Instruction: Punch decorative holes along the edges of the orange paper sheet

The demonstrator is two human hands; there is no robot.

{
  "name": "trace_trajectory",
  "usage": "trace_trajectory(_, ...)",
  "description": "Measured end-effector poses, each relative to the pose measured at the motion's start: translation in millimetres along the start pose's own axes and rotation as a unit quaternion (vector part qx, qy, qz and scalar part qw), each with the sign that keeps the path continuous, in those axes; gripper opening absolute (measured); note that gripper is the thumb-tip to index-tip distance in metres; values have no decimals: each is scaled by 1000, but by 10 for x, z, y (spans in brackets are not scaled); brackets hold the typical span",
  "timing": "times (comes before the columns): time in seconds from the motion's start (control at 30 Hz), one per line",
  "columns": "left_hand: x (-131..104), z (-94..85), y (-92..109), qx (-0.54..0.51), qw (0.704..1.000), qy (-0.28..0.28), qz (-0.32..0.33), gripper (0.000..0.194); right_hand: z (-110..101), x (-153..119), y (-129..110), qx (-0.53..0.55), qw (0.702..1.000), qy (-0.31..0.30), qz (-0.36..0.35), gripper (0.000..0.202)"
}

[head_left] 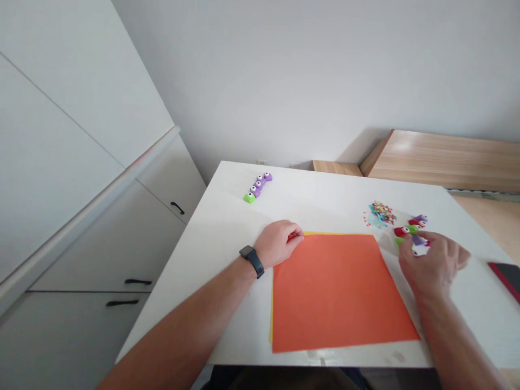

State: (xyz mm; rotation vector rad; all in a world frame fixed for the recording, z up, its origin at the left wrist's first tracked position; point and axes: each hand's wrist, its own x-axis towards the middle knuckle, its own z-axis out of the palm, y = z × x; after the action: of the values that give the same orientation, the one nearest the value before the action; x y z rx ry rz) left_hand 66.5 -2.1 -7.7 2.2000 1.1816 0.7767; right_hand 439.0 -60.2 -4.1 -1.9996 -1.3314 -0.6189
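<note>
My left hand (280, 244) rests at the upper left corner of an orange sheet (341, 292), its fingers pinched together; a bit of red shows between them, too small to name. Yellow paper (333, 233) peeks out under the orange sheet. At the right, my right hand (430, 260) reaches over a cluster of small red, green and purple pieces with googly eyes, its thumb and index finger apart around them. A red piece (401, 232) lies by its thumb. Whether the fingers touch a piece is unclear.
A row of purple pieces (259, 184) with a green one (249, 197) stands at the back left of the white table (203, 244). Colourful beads (382, 213) lie behind the sheet. A dark, red-edged object (507, 276) is at the far right.
</note>
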Motion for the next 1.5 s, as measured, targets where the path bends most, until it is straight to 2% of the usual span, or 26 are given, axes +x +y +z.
trace_trajectory(0.1, -3, -1, -3, -4, 1000, -2, -2, 10, -91, 2, -127, 28, 999, 14, -29, 30)
trace_trajectory(0.17, -2, -5, 0, -5, 1000, -6, -2, 11, -183, 57, -278, 42, 998, -1, -49, 32)
trace_trajectory(0.27, -1, -15, 11, 0, 1000, -16, -1, 13, -233, 245, -596, 71, 984, -108, -124, 33)
trace_trajectory(0.33, -1, -20, 16, 7, 1000, -21, -2, 14, -128, 414, -867, 123, 962, -158, -185, 34)
trace_trajectory(0.4, -2, -22, 16, 11, 1000, -23, -2, 14, 103, 575, -1189, 182, 936, -217, -209, 34)
trace_trajectory(0.5, 1, -23, 11, 8, 1000, -26, 4, 14, 603, 732, -1763, 244, 895, -284, -243, 40)
trace_trajectory(0.63, 10, -24, 4, 4, 999, -30, 10, 15, 1239, 753, -2572, 259, 856, -357, -268, 47)
trace_trajectory(0.73, 14, -19, -3, 0, 999, -29, 14, 16, 1549, 701, -3041, 259, 839, -380, -291, 51)
trace_trajectory(0.83, 12, -7, -15, -4, 999, -26, 19, 16, 1733, 656, -3300, 252, 835, -392, -294, 44)
trace_trajectory(0.93, 6, 5, -23, -3, 999, -23, 22, 15, 1812, 628, -3374, 257, 838, -388, -286, 33)
trace_trajectory(1.03, 4, 8, -22, -1, 999, -22, 23, 14, 1772, 615, -3325, 277, 840, -383, -265, 28)
trace_trajectory(1.13, 7, 1, -15, 2, 1000, -22, 22, 14, 1612, 617, -3178, 311, 836, -384, -241, 25)
trace_trajectory(1.23, 12, -8, -9, 7, 1000, -18, 20, 13, 1359, 625, -2933, 352, 819, -393, -225, 23)
trace_trajectory(1.27, 13, -9, -8, 9, 1000, -17, 20, 13, 1261, 625, -2832, 373, 807, -403, -217, 23)
trace_trajectory(1.33, 14, -9, -8, 10, 1000, -15, 20, 13, 1049, 618, -2610, 478, 739, -450, -149, 26)
trace_trajectory(1.4, 13, -5, -9, 9, 1000, -13, 20, 12, 833, 598, -2376, 535, 675, -500, -94, 35)
trace_trajectory(1.5, 11, 2, -9, 8, 1000, -6, 16, 11, 538, 545, -2037, 575, 614, -539, -48, 54)
